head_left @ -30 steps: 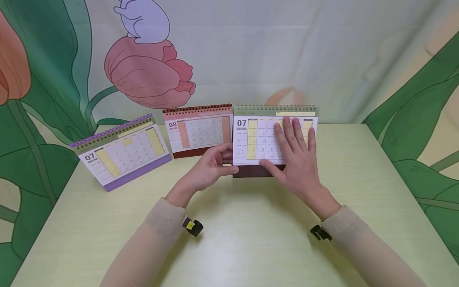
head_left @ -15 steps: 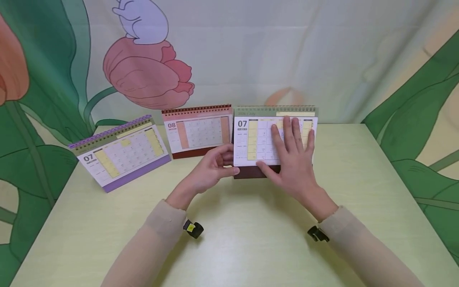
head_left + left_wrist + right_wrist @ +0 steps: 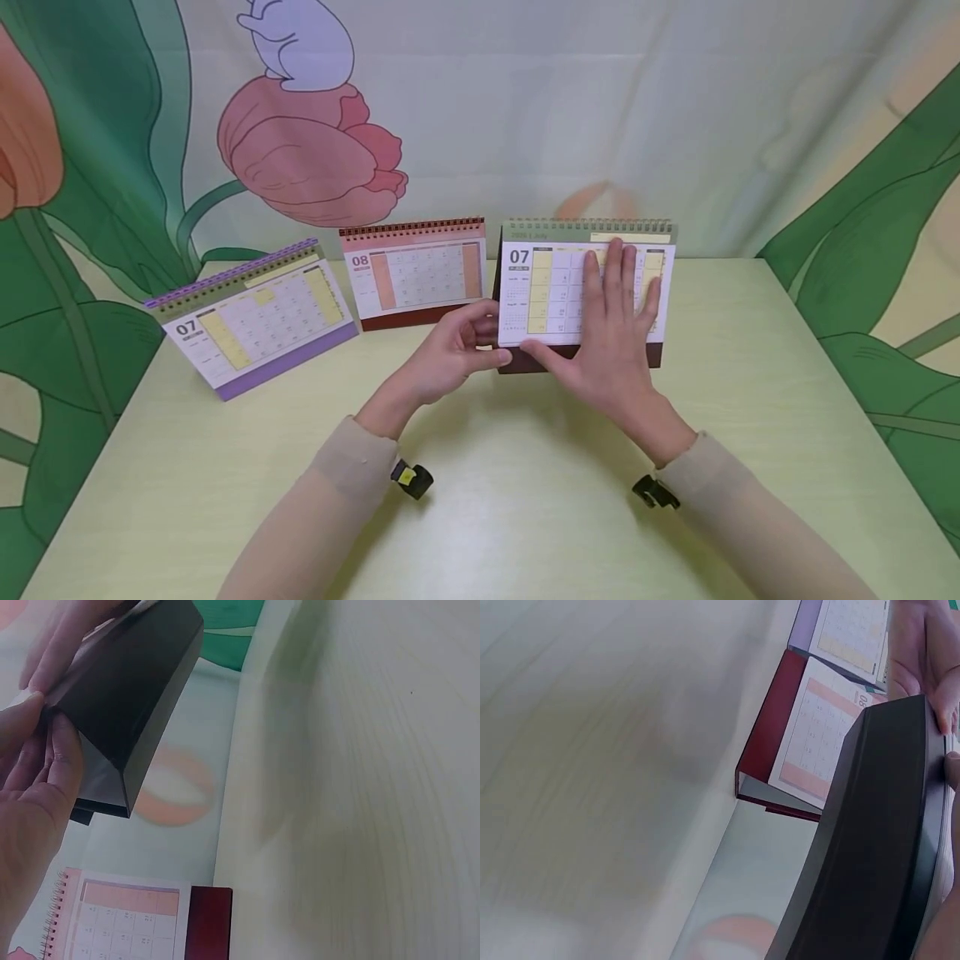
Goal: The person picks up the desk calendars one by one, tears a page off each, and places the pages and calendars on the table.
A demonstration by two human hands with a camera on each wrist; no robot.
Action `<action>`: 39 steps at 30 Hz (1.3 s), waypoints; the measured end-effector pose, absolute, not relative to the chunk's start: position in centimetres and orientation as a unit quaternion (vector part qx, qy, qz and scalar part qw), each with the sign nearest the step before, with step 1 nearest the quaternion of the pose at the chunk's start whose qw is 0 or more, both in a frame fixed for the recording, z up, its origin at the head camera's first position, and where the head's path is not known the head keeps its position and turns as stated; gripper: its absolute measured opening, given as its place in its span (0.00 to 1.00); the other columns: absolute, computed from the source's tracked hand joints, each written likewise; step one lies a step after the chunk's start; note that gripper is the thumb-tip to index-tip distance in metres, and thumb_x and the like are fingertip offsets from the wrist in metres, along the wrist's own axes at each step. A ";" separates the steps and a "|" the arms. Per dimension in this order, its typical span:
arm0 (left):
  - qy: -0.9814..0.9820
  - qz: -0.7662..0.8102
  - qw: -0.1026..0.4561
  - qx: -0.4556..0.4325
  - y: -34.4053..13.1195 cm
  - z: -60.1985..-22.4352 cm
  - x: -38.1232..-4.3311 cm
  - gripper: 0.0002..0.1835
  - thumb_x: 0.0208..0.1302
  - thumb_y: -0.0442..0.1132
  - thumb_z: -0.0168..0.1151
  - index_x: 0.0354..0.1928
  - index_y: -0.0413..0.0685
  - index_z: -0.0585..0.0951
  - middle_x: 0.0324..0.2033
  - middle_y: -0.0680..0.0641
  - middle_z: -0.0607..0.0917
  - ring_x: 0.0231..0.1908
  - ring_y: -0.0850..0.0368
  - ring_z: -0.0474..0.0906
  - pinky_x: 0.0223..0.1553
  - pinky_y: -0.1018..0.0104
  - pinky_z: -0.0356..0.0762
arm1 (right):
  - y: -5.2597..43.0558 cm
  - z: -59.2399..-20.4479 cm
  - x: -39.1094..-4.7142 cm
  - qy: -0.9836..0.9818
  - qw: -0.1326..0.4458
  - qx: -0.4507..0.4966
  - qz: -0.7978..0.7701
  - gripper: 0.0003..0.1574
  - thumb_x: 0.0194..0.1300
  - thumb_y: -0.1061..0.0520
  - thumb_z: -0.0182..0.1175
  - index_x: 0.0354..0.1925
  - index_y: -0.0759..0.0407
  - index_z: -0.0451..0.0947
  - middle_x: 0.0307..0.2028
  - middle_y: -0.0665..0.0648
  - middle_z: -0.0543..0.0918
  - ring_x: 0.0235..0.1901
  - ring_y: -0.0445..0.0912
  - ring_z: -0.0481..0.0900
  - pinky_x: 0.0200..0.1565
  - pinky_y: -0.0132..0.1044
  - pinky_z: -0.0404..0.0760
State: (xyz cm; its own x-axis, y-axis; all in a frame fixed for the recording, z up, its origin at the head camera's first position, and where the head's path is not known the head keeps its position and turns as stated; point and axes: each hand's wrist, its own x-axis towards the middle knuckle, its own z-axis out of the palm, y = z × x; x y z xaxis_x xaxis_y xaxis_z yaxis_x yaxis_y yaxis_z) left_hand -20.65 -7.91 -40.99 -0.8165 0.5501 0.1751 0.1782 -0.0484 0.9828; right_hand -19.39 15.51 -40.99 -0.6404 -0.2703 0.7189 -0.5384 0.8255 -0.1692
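In the head view a desk calendar [image 3: 555, 312] with a July page, green header and dark base is tilted up, facing me. My left hand [image 3: 450, 354] pinches its lower left edge, thumb in front and fingers curled behind. My right hand [image 3: 617, 342] lies on the page with its fingers straight and its thumb toward the bottom edge. The left wrist view shows the calendar's black base [image 3: 127, 682] apart from the table, above it. In the right wrist view the black underside [image 3: 877, 825] fills the lower right, and both hands are partly hidden.
A red-based August calendar [image 3: 423, 279] stands just left of the held one. Farther left stands a purple-based July calendar [image 3: 262, 321], turned at an angle. All are on a pale wooden table [image 3: 495, 517]; a printed curtain [image 3: 510, 108] hangs behind.
The dark-based calendar has shifted slightly right, away from the red one, with my left hand following. My right hand has slid a little left across the page.
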 end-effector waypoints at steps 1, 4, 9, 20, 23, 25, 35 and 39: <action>0.676 0.673 0.138 0.269 -8.0 -41.0 -20.6 0.25 0.66 0.21 0.63 0.65 0.37 0.75 0.54 0.41 0.85 0.52 0.46 0.83 0.52 0.57 0.82 | 15.6 -41.0 -19.4 -0.888 0.352 0.230 0.185 0.75 0.60 0.15 0.52 0.83 0.55 0.33 0.81 0.65 0.35 0.79 0.61 0.32 0.70 0.69 0.26; 0.676 0.675 0.137 0.263 -8.1 -41.0 -20.7 0.26 0.67 0.20 0.63 0.66 0.37 0.74 0.54 0.40 0.85 0.52 0.46 0.83 0.52 0.58 0.82 | 16.1 -40.8 -19.4 -0.894 0.336 0.241 0.170 0.73 0.61 0.14 0.49 0.83 0.56 0.37 0.81 0.65 0.35 0.79 0.61 0.33 0.70 0.70 0.28; 0.673 0.680 0.138 0.255 -8.4 -41.0 -20.7 0.27 0.67 0.20 0.62 0.67 0.37 0.74 0.55 0.40 0.85 0.53 0.46 0.83 0.52 0.58 0.82 | 16.7 -40.6 -19.5 -0.895 0.327 0.260 0.154 0.68 0.64 0.15 0.45 0.82 0.56 0.44 0.81 0.65 0.38 0.79 0.60 0.35 0.70 0.70 0.31; 0.666 0.688 0.137 0.253 -8.6 -40.9 -20.7 0.27 0.67 0.20 0.62 0.67 0.37 0.74 0.56 0.40 0.85 0.54 0.45 0.82 0.54 0.57 0.82 | 16.9 -40.8 -19.5 -0.876 0.367 0.275 0.148 0.57 0.70 0.20 0.46 0.79 0.56 0.57 0.80 0.67 0.47 0.79 0.61 0.43 0.70 0.70 0.35; 0.667 0.689 0.136 0.250 -8.5 -40.9 -20.7 0.27 0.67 0.20 0.62 0.67 0.37 0.74 0.56 0.40 0.85 0.55 0.44 0.82 0.54 0.57 0.81 | 16.7 -40.9 -19.5 -0.864 0.382 0.289 0.158 0.52 0.72 0.24 0.48 0.76 0.58 0.62 0.79 0.66 0.53 0.78 0.61 0.48 0.70 0.71 0.37; 0.664 0.691 0.135 0.253 -8.3 -40.9 -20.7 0.27 0.67 0.20 0.62 0.67 0.37 0.74 0.56 0.40 0.85 0.55 0.43 0.82 0.54 0.57 0.82 | 16.4 -40.8 -19.5 -0.855 0.389 0.302 0.163 0.49 0.73 0.27 0.50 0.75 0.59 0.63 0.78 0.66 0.56 0.77 0.61 0.51 0.70 0.71 0.38; 0.643 0.694 0.138 0.292 -7.1 -41.1 -20.3 0.22 0.67 0.19 0.61 0.62 0.33 0.76 0.51 0.39 0.86 0.50 0.45 0.84 0.50 0.57 0.83 | 15.0 -40.4 -19.4 -0.846 0.385 0.310 0.200 0.57 0.68 0.22 0.52 0.75 0.61 0.61 0.78 0.66 0.56 0.77 0.60 0.51 0.70 0.71 0.40; 0.646 0.692 0.142 0.290 -6.9 -41.2 -20.1 0.22 0.67 0.20 0.62 0.62 0.34 0.76 0.51 0.39 0.87 0.50 0.46 0.84 0.51 0.56 0.83 | 14.9 -40.5 -19.2 -0.854 0.366 0.303 0.212 0.58 0.68 0.21 0.50 0.75 0.62 0.60 0.78 0.66 0.55 0.78 0.60 0.50 0.70 0.72 0.41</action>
